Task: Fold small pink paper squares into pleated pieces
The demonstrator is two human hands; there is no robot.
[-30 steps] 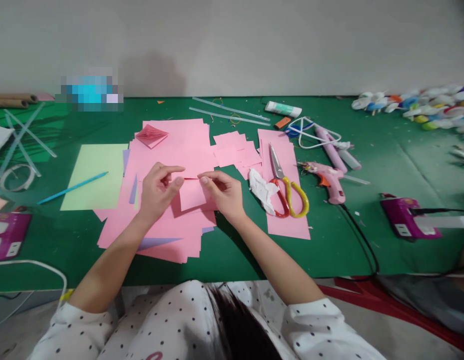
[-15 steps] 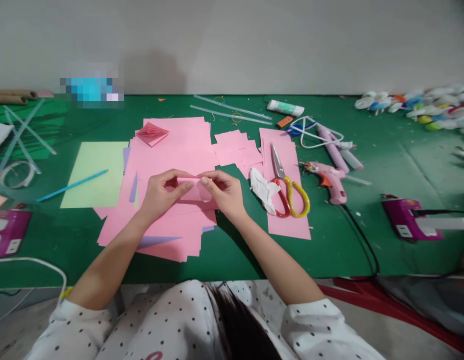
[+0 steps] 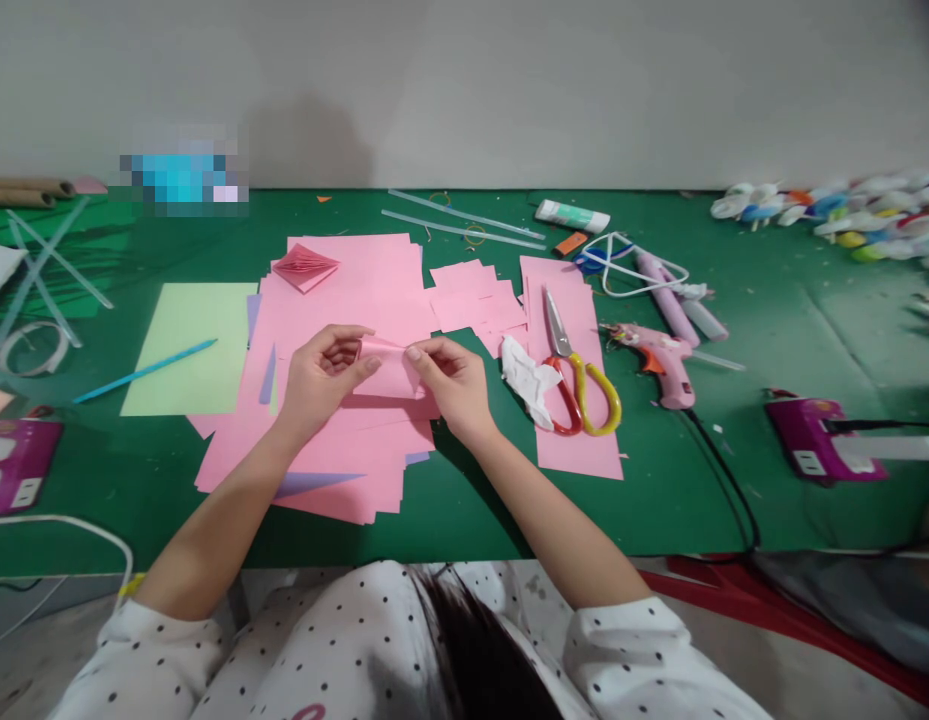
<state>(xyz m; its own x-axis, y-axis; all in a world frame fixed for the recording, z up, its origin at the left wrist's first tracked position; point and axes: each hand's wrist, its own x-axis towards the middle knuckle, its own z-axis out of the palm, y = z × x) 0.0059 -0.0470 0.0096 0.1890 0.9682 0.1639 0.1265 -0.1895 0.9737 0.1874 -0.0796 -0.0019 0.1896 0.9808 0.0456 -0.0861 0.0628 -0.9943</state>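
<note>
Both hands are at work over the middle of the green table (image 3: 464,535). The left hand (image 3: 321,375) is half closed, its fingers curled and its thumb laid on the near face of a small pink sheet (image 3: 393,374), gripping it by the left side. The right hand (image 3: 455,385) pinches the same sheet at its upper right, thumb in front, fingers bent behind. The sheet stands between the two hands, above a loose stack of large pink paper (image 3: 359,290), and its upper part is bent over; whether the bend is creased cannot be told.

On the far left of the stack rests a pleated pink paper piece (image 3: 305,268). Left of the stack lies a pale green sheet (image 3: 183,320) with a blue pencil (image 3: 145,371) across it. To the right are small pink squares (image 3: 464,295), some overlapping. Beyond them, scissors (image 3: 560,343) with one red and one yellow handle lie on narrow pink sheets (image 3: 576,455), a crumpled white tissue (image 3: 528,382) touching the red handle. A pink glue gun (image 3: 663,365) lies just right of these. Two clear sticks (image 3: 464,230) and a white-and-green tube (image 3: 573,216) lie near the wall.
</note>
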